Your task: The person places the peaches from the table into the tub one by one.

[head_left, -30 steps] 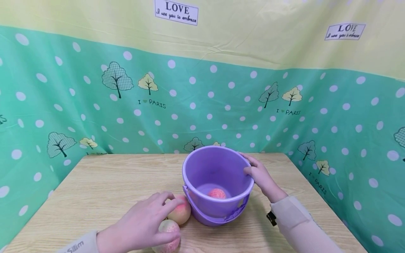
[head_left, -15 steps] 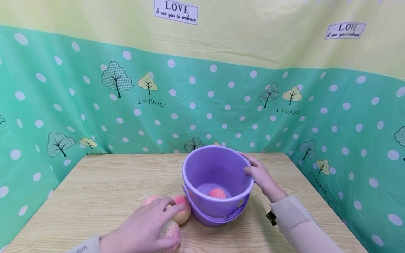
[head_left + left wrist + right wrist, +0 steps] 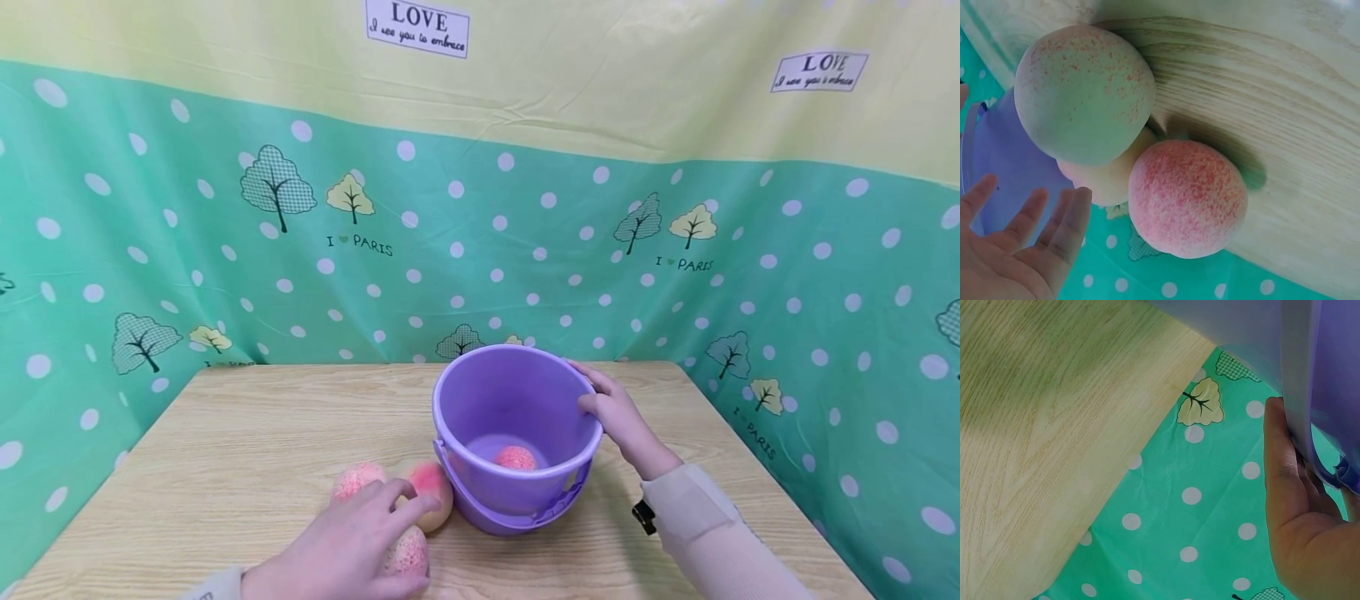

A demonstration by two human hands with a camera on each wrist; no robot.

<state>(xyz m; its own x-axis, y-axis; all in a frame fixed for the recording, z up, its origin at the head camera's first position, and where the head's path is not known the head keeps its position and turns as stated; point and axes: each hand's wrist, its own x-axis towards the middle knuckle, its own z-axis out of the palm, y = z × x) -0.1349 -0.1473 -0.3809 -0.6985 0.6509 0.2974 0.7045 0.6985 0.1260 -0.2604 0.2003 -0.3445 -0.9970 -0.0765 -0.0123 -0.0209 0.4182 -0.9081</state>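
Observation:
A purple bucket (image 3: 480, 504) stands on the table, slightly tilted, with one pink peach (image 3: 514, 457) inside at the bottom. My right hand (image 3: 622, 421) grips its right rim, thumb over the edge and fingers along the outside. Left of the bucket lie three peaches: a speckled pink one (image 3: 358, 477), a yellowish one with a red blush (image 3: 435, 492) against the bucket wall, and a pale speckled one (image 3: 408, 552) nearest me. Over them hovers my left hand (image 3: 341, 542), fingers spread and loosely bent. In the left wrist view its palm and fingers (image 3: 1025, 222) hold nothing.
The bucket's handle (image 3: 551, 512) hangs down at its front. A wooden table (image 3: 300, 417) carries everything. Behind and at both sides hangs a green and yellow curtain (image 3: 510, 258) with dots and trees.
My left hand has drawn back a little toward me, and the speckled pink peach at the left has come into sight from behind it. My right hand and the bucket have stayed put.

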